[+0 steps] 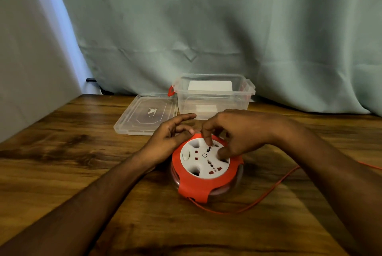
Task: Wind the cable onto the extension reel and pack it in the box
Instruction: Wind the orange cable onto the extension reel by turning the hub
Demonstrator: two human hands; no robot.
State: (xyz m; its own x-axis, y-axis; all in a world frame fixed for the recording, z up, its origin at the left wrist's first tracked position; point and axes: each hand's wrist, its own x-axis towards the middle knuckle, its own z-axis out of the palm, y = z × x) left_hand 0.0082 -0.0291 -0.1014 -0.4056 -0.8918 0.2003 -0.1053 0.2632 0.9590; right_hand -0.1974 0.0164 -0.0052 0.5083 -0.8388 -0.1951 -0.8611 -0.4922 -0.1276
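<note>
The table (62,152) is wood-grained with a soft sheen, the box (215,98) and its lid (144,115) are clear glossy plastic, the reel (206,164) is smooth red and white plastic, and the backdrop curtain (206,28) is creased matt cloth.

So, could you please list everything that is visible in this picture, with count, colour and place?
extension reel: one, orange with a white socket face, on the table, near centre
cable: one, orange, runs from the reel's near side across the table and off to the right
box: one, clear plastic with orange latches, open, behind the reel
lid: one, clear, flat on the table, left of the box
table: one, brown wood grain
curtain: one, pale green, behind the table
left hand: one, resting against the reel's left rim, fingers spread
right hand: one, fingertips on the white socket face
</note>
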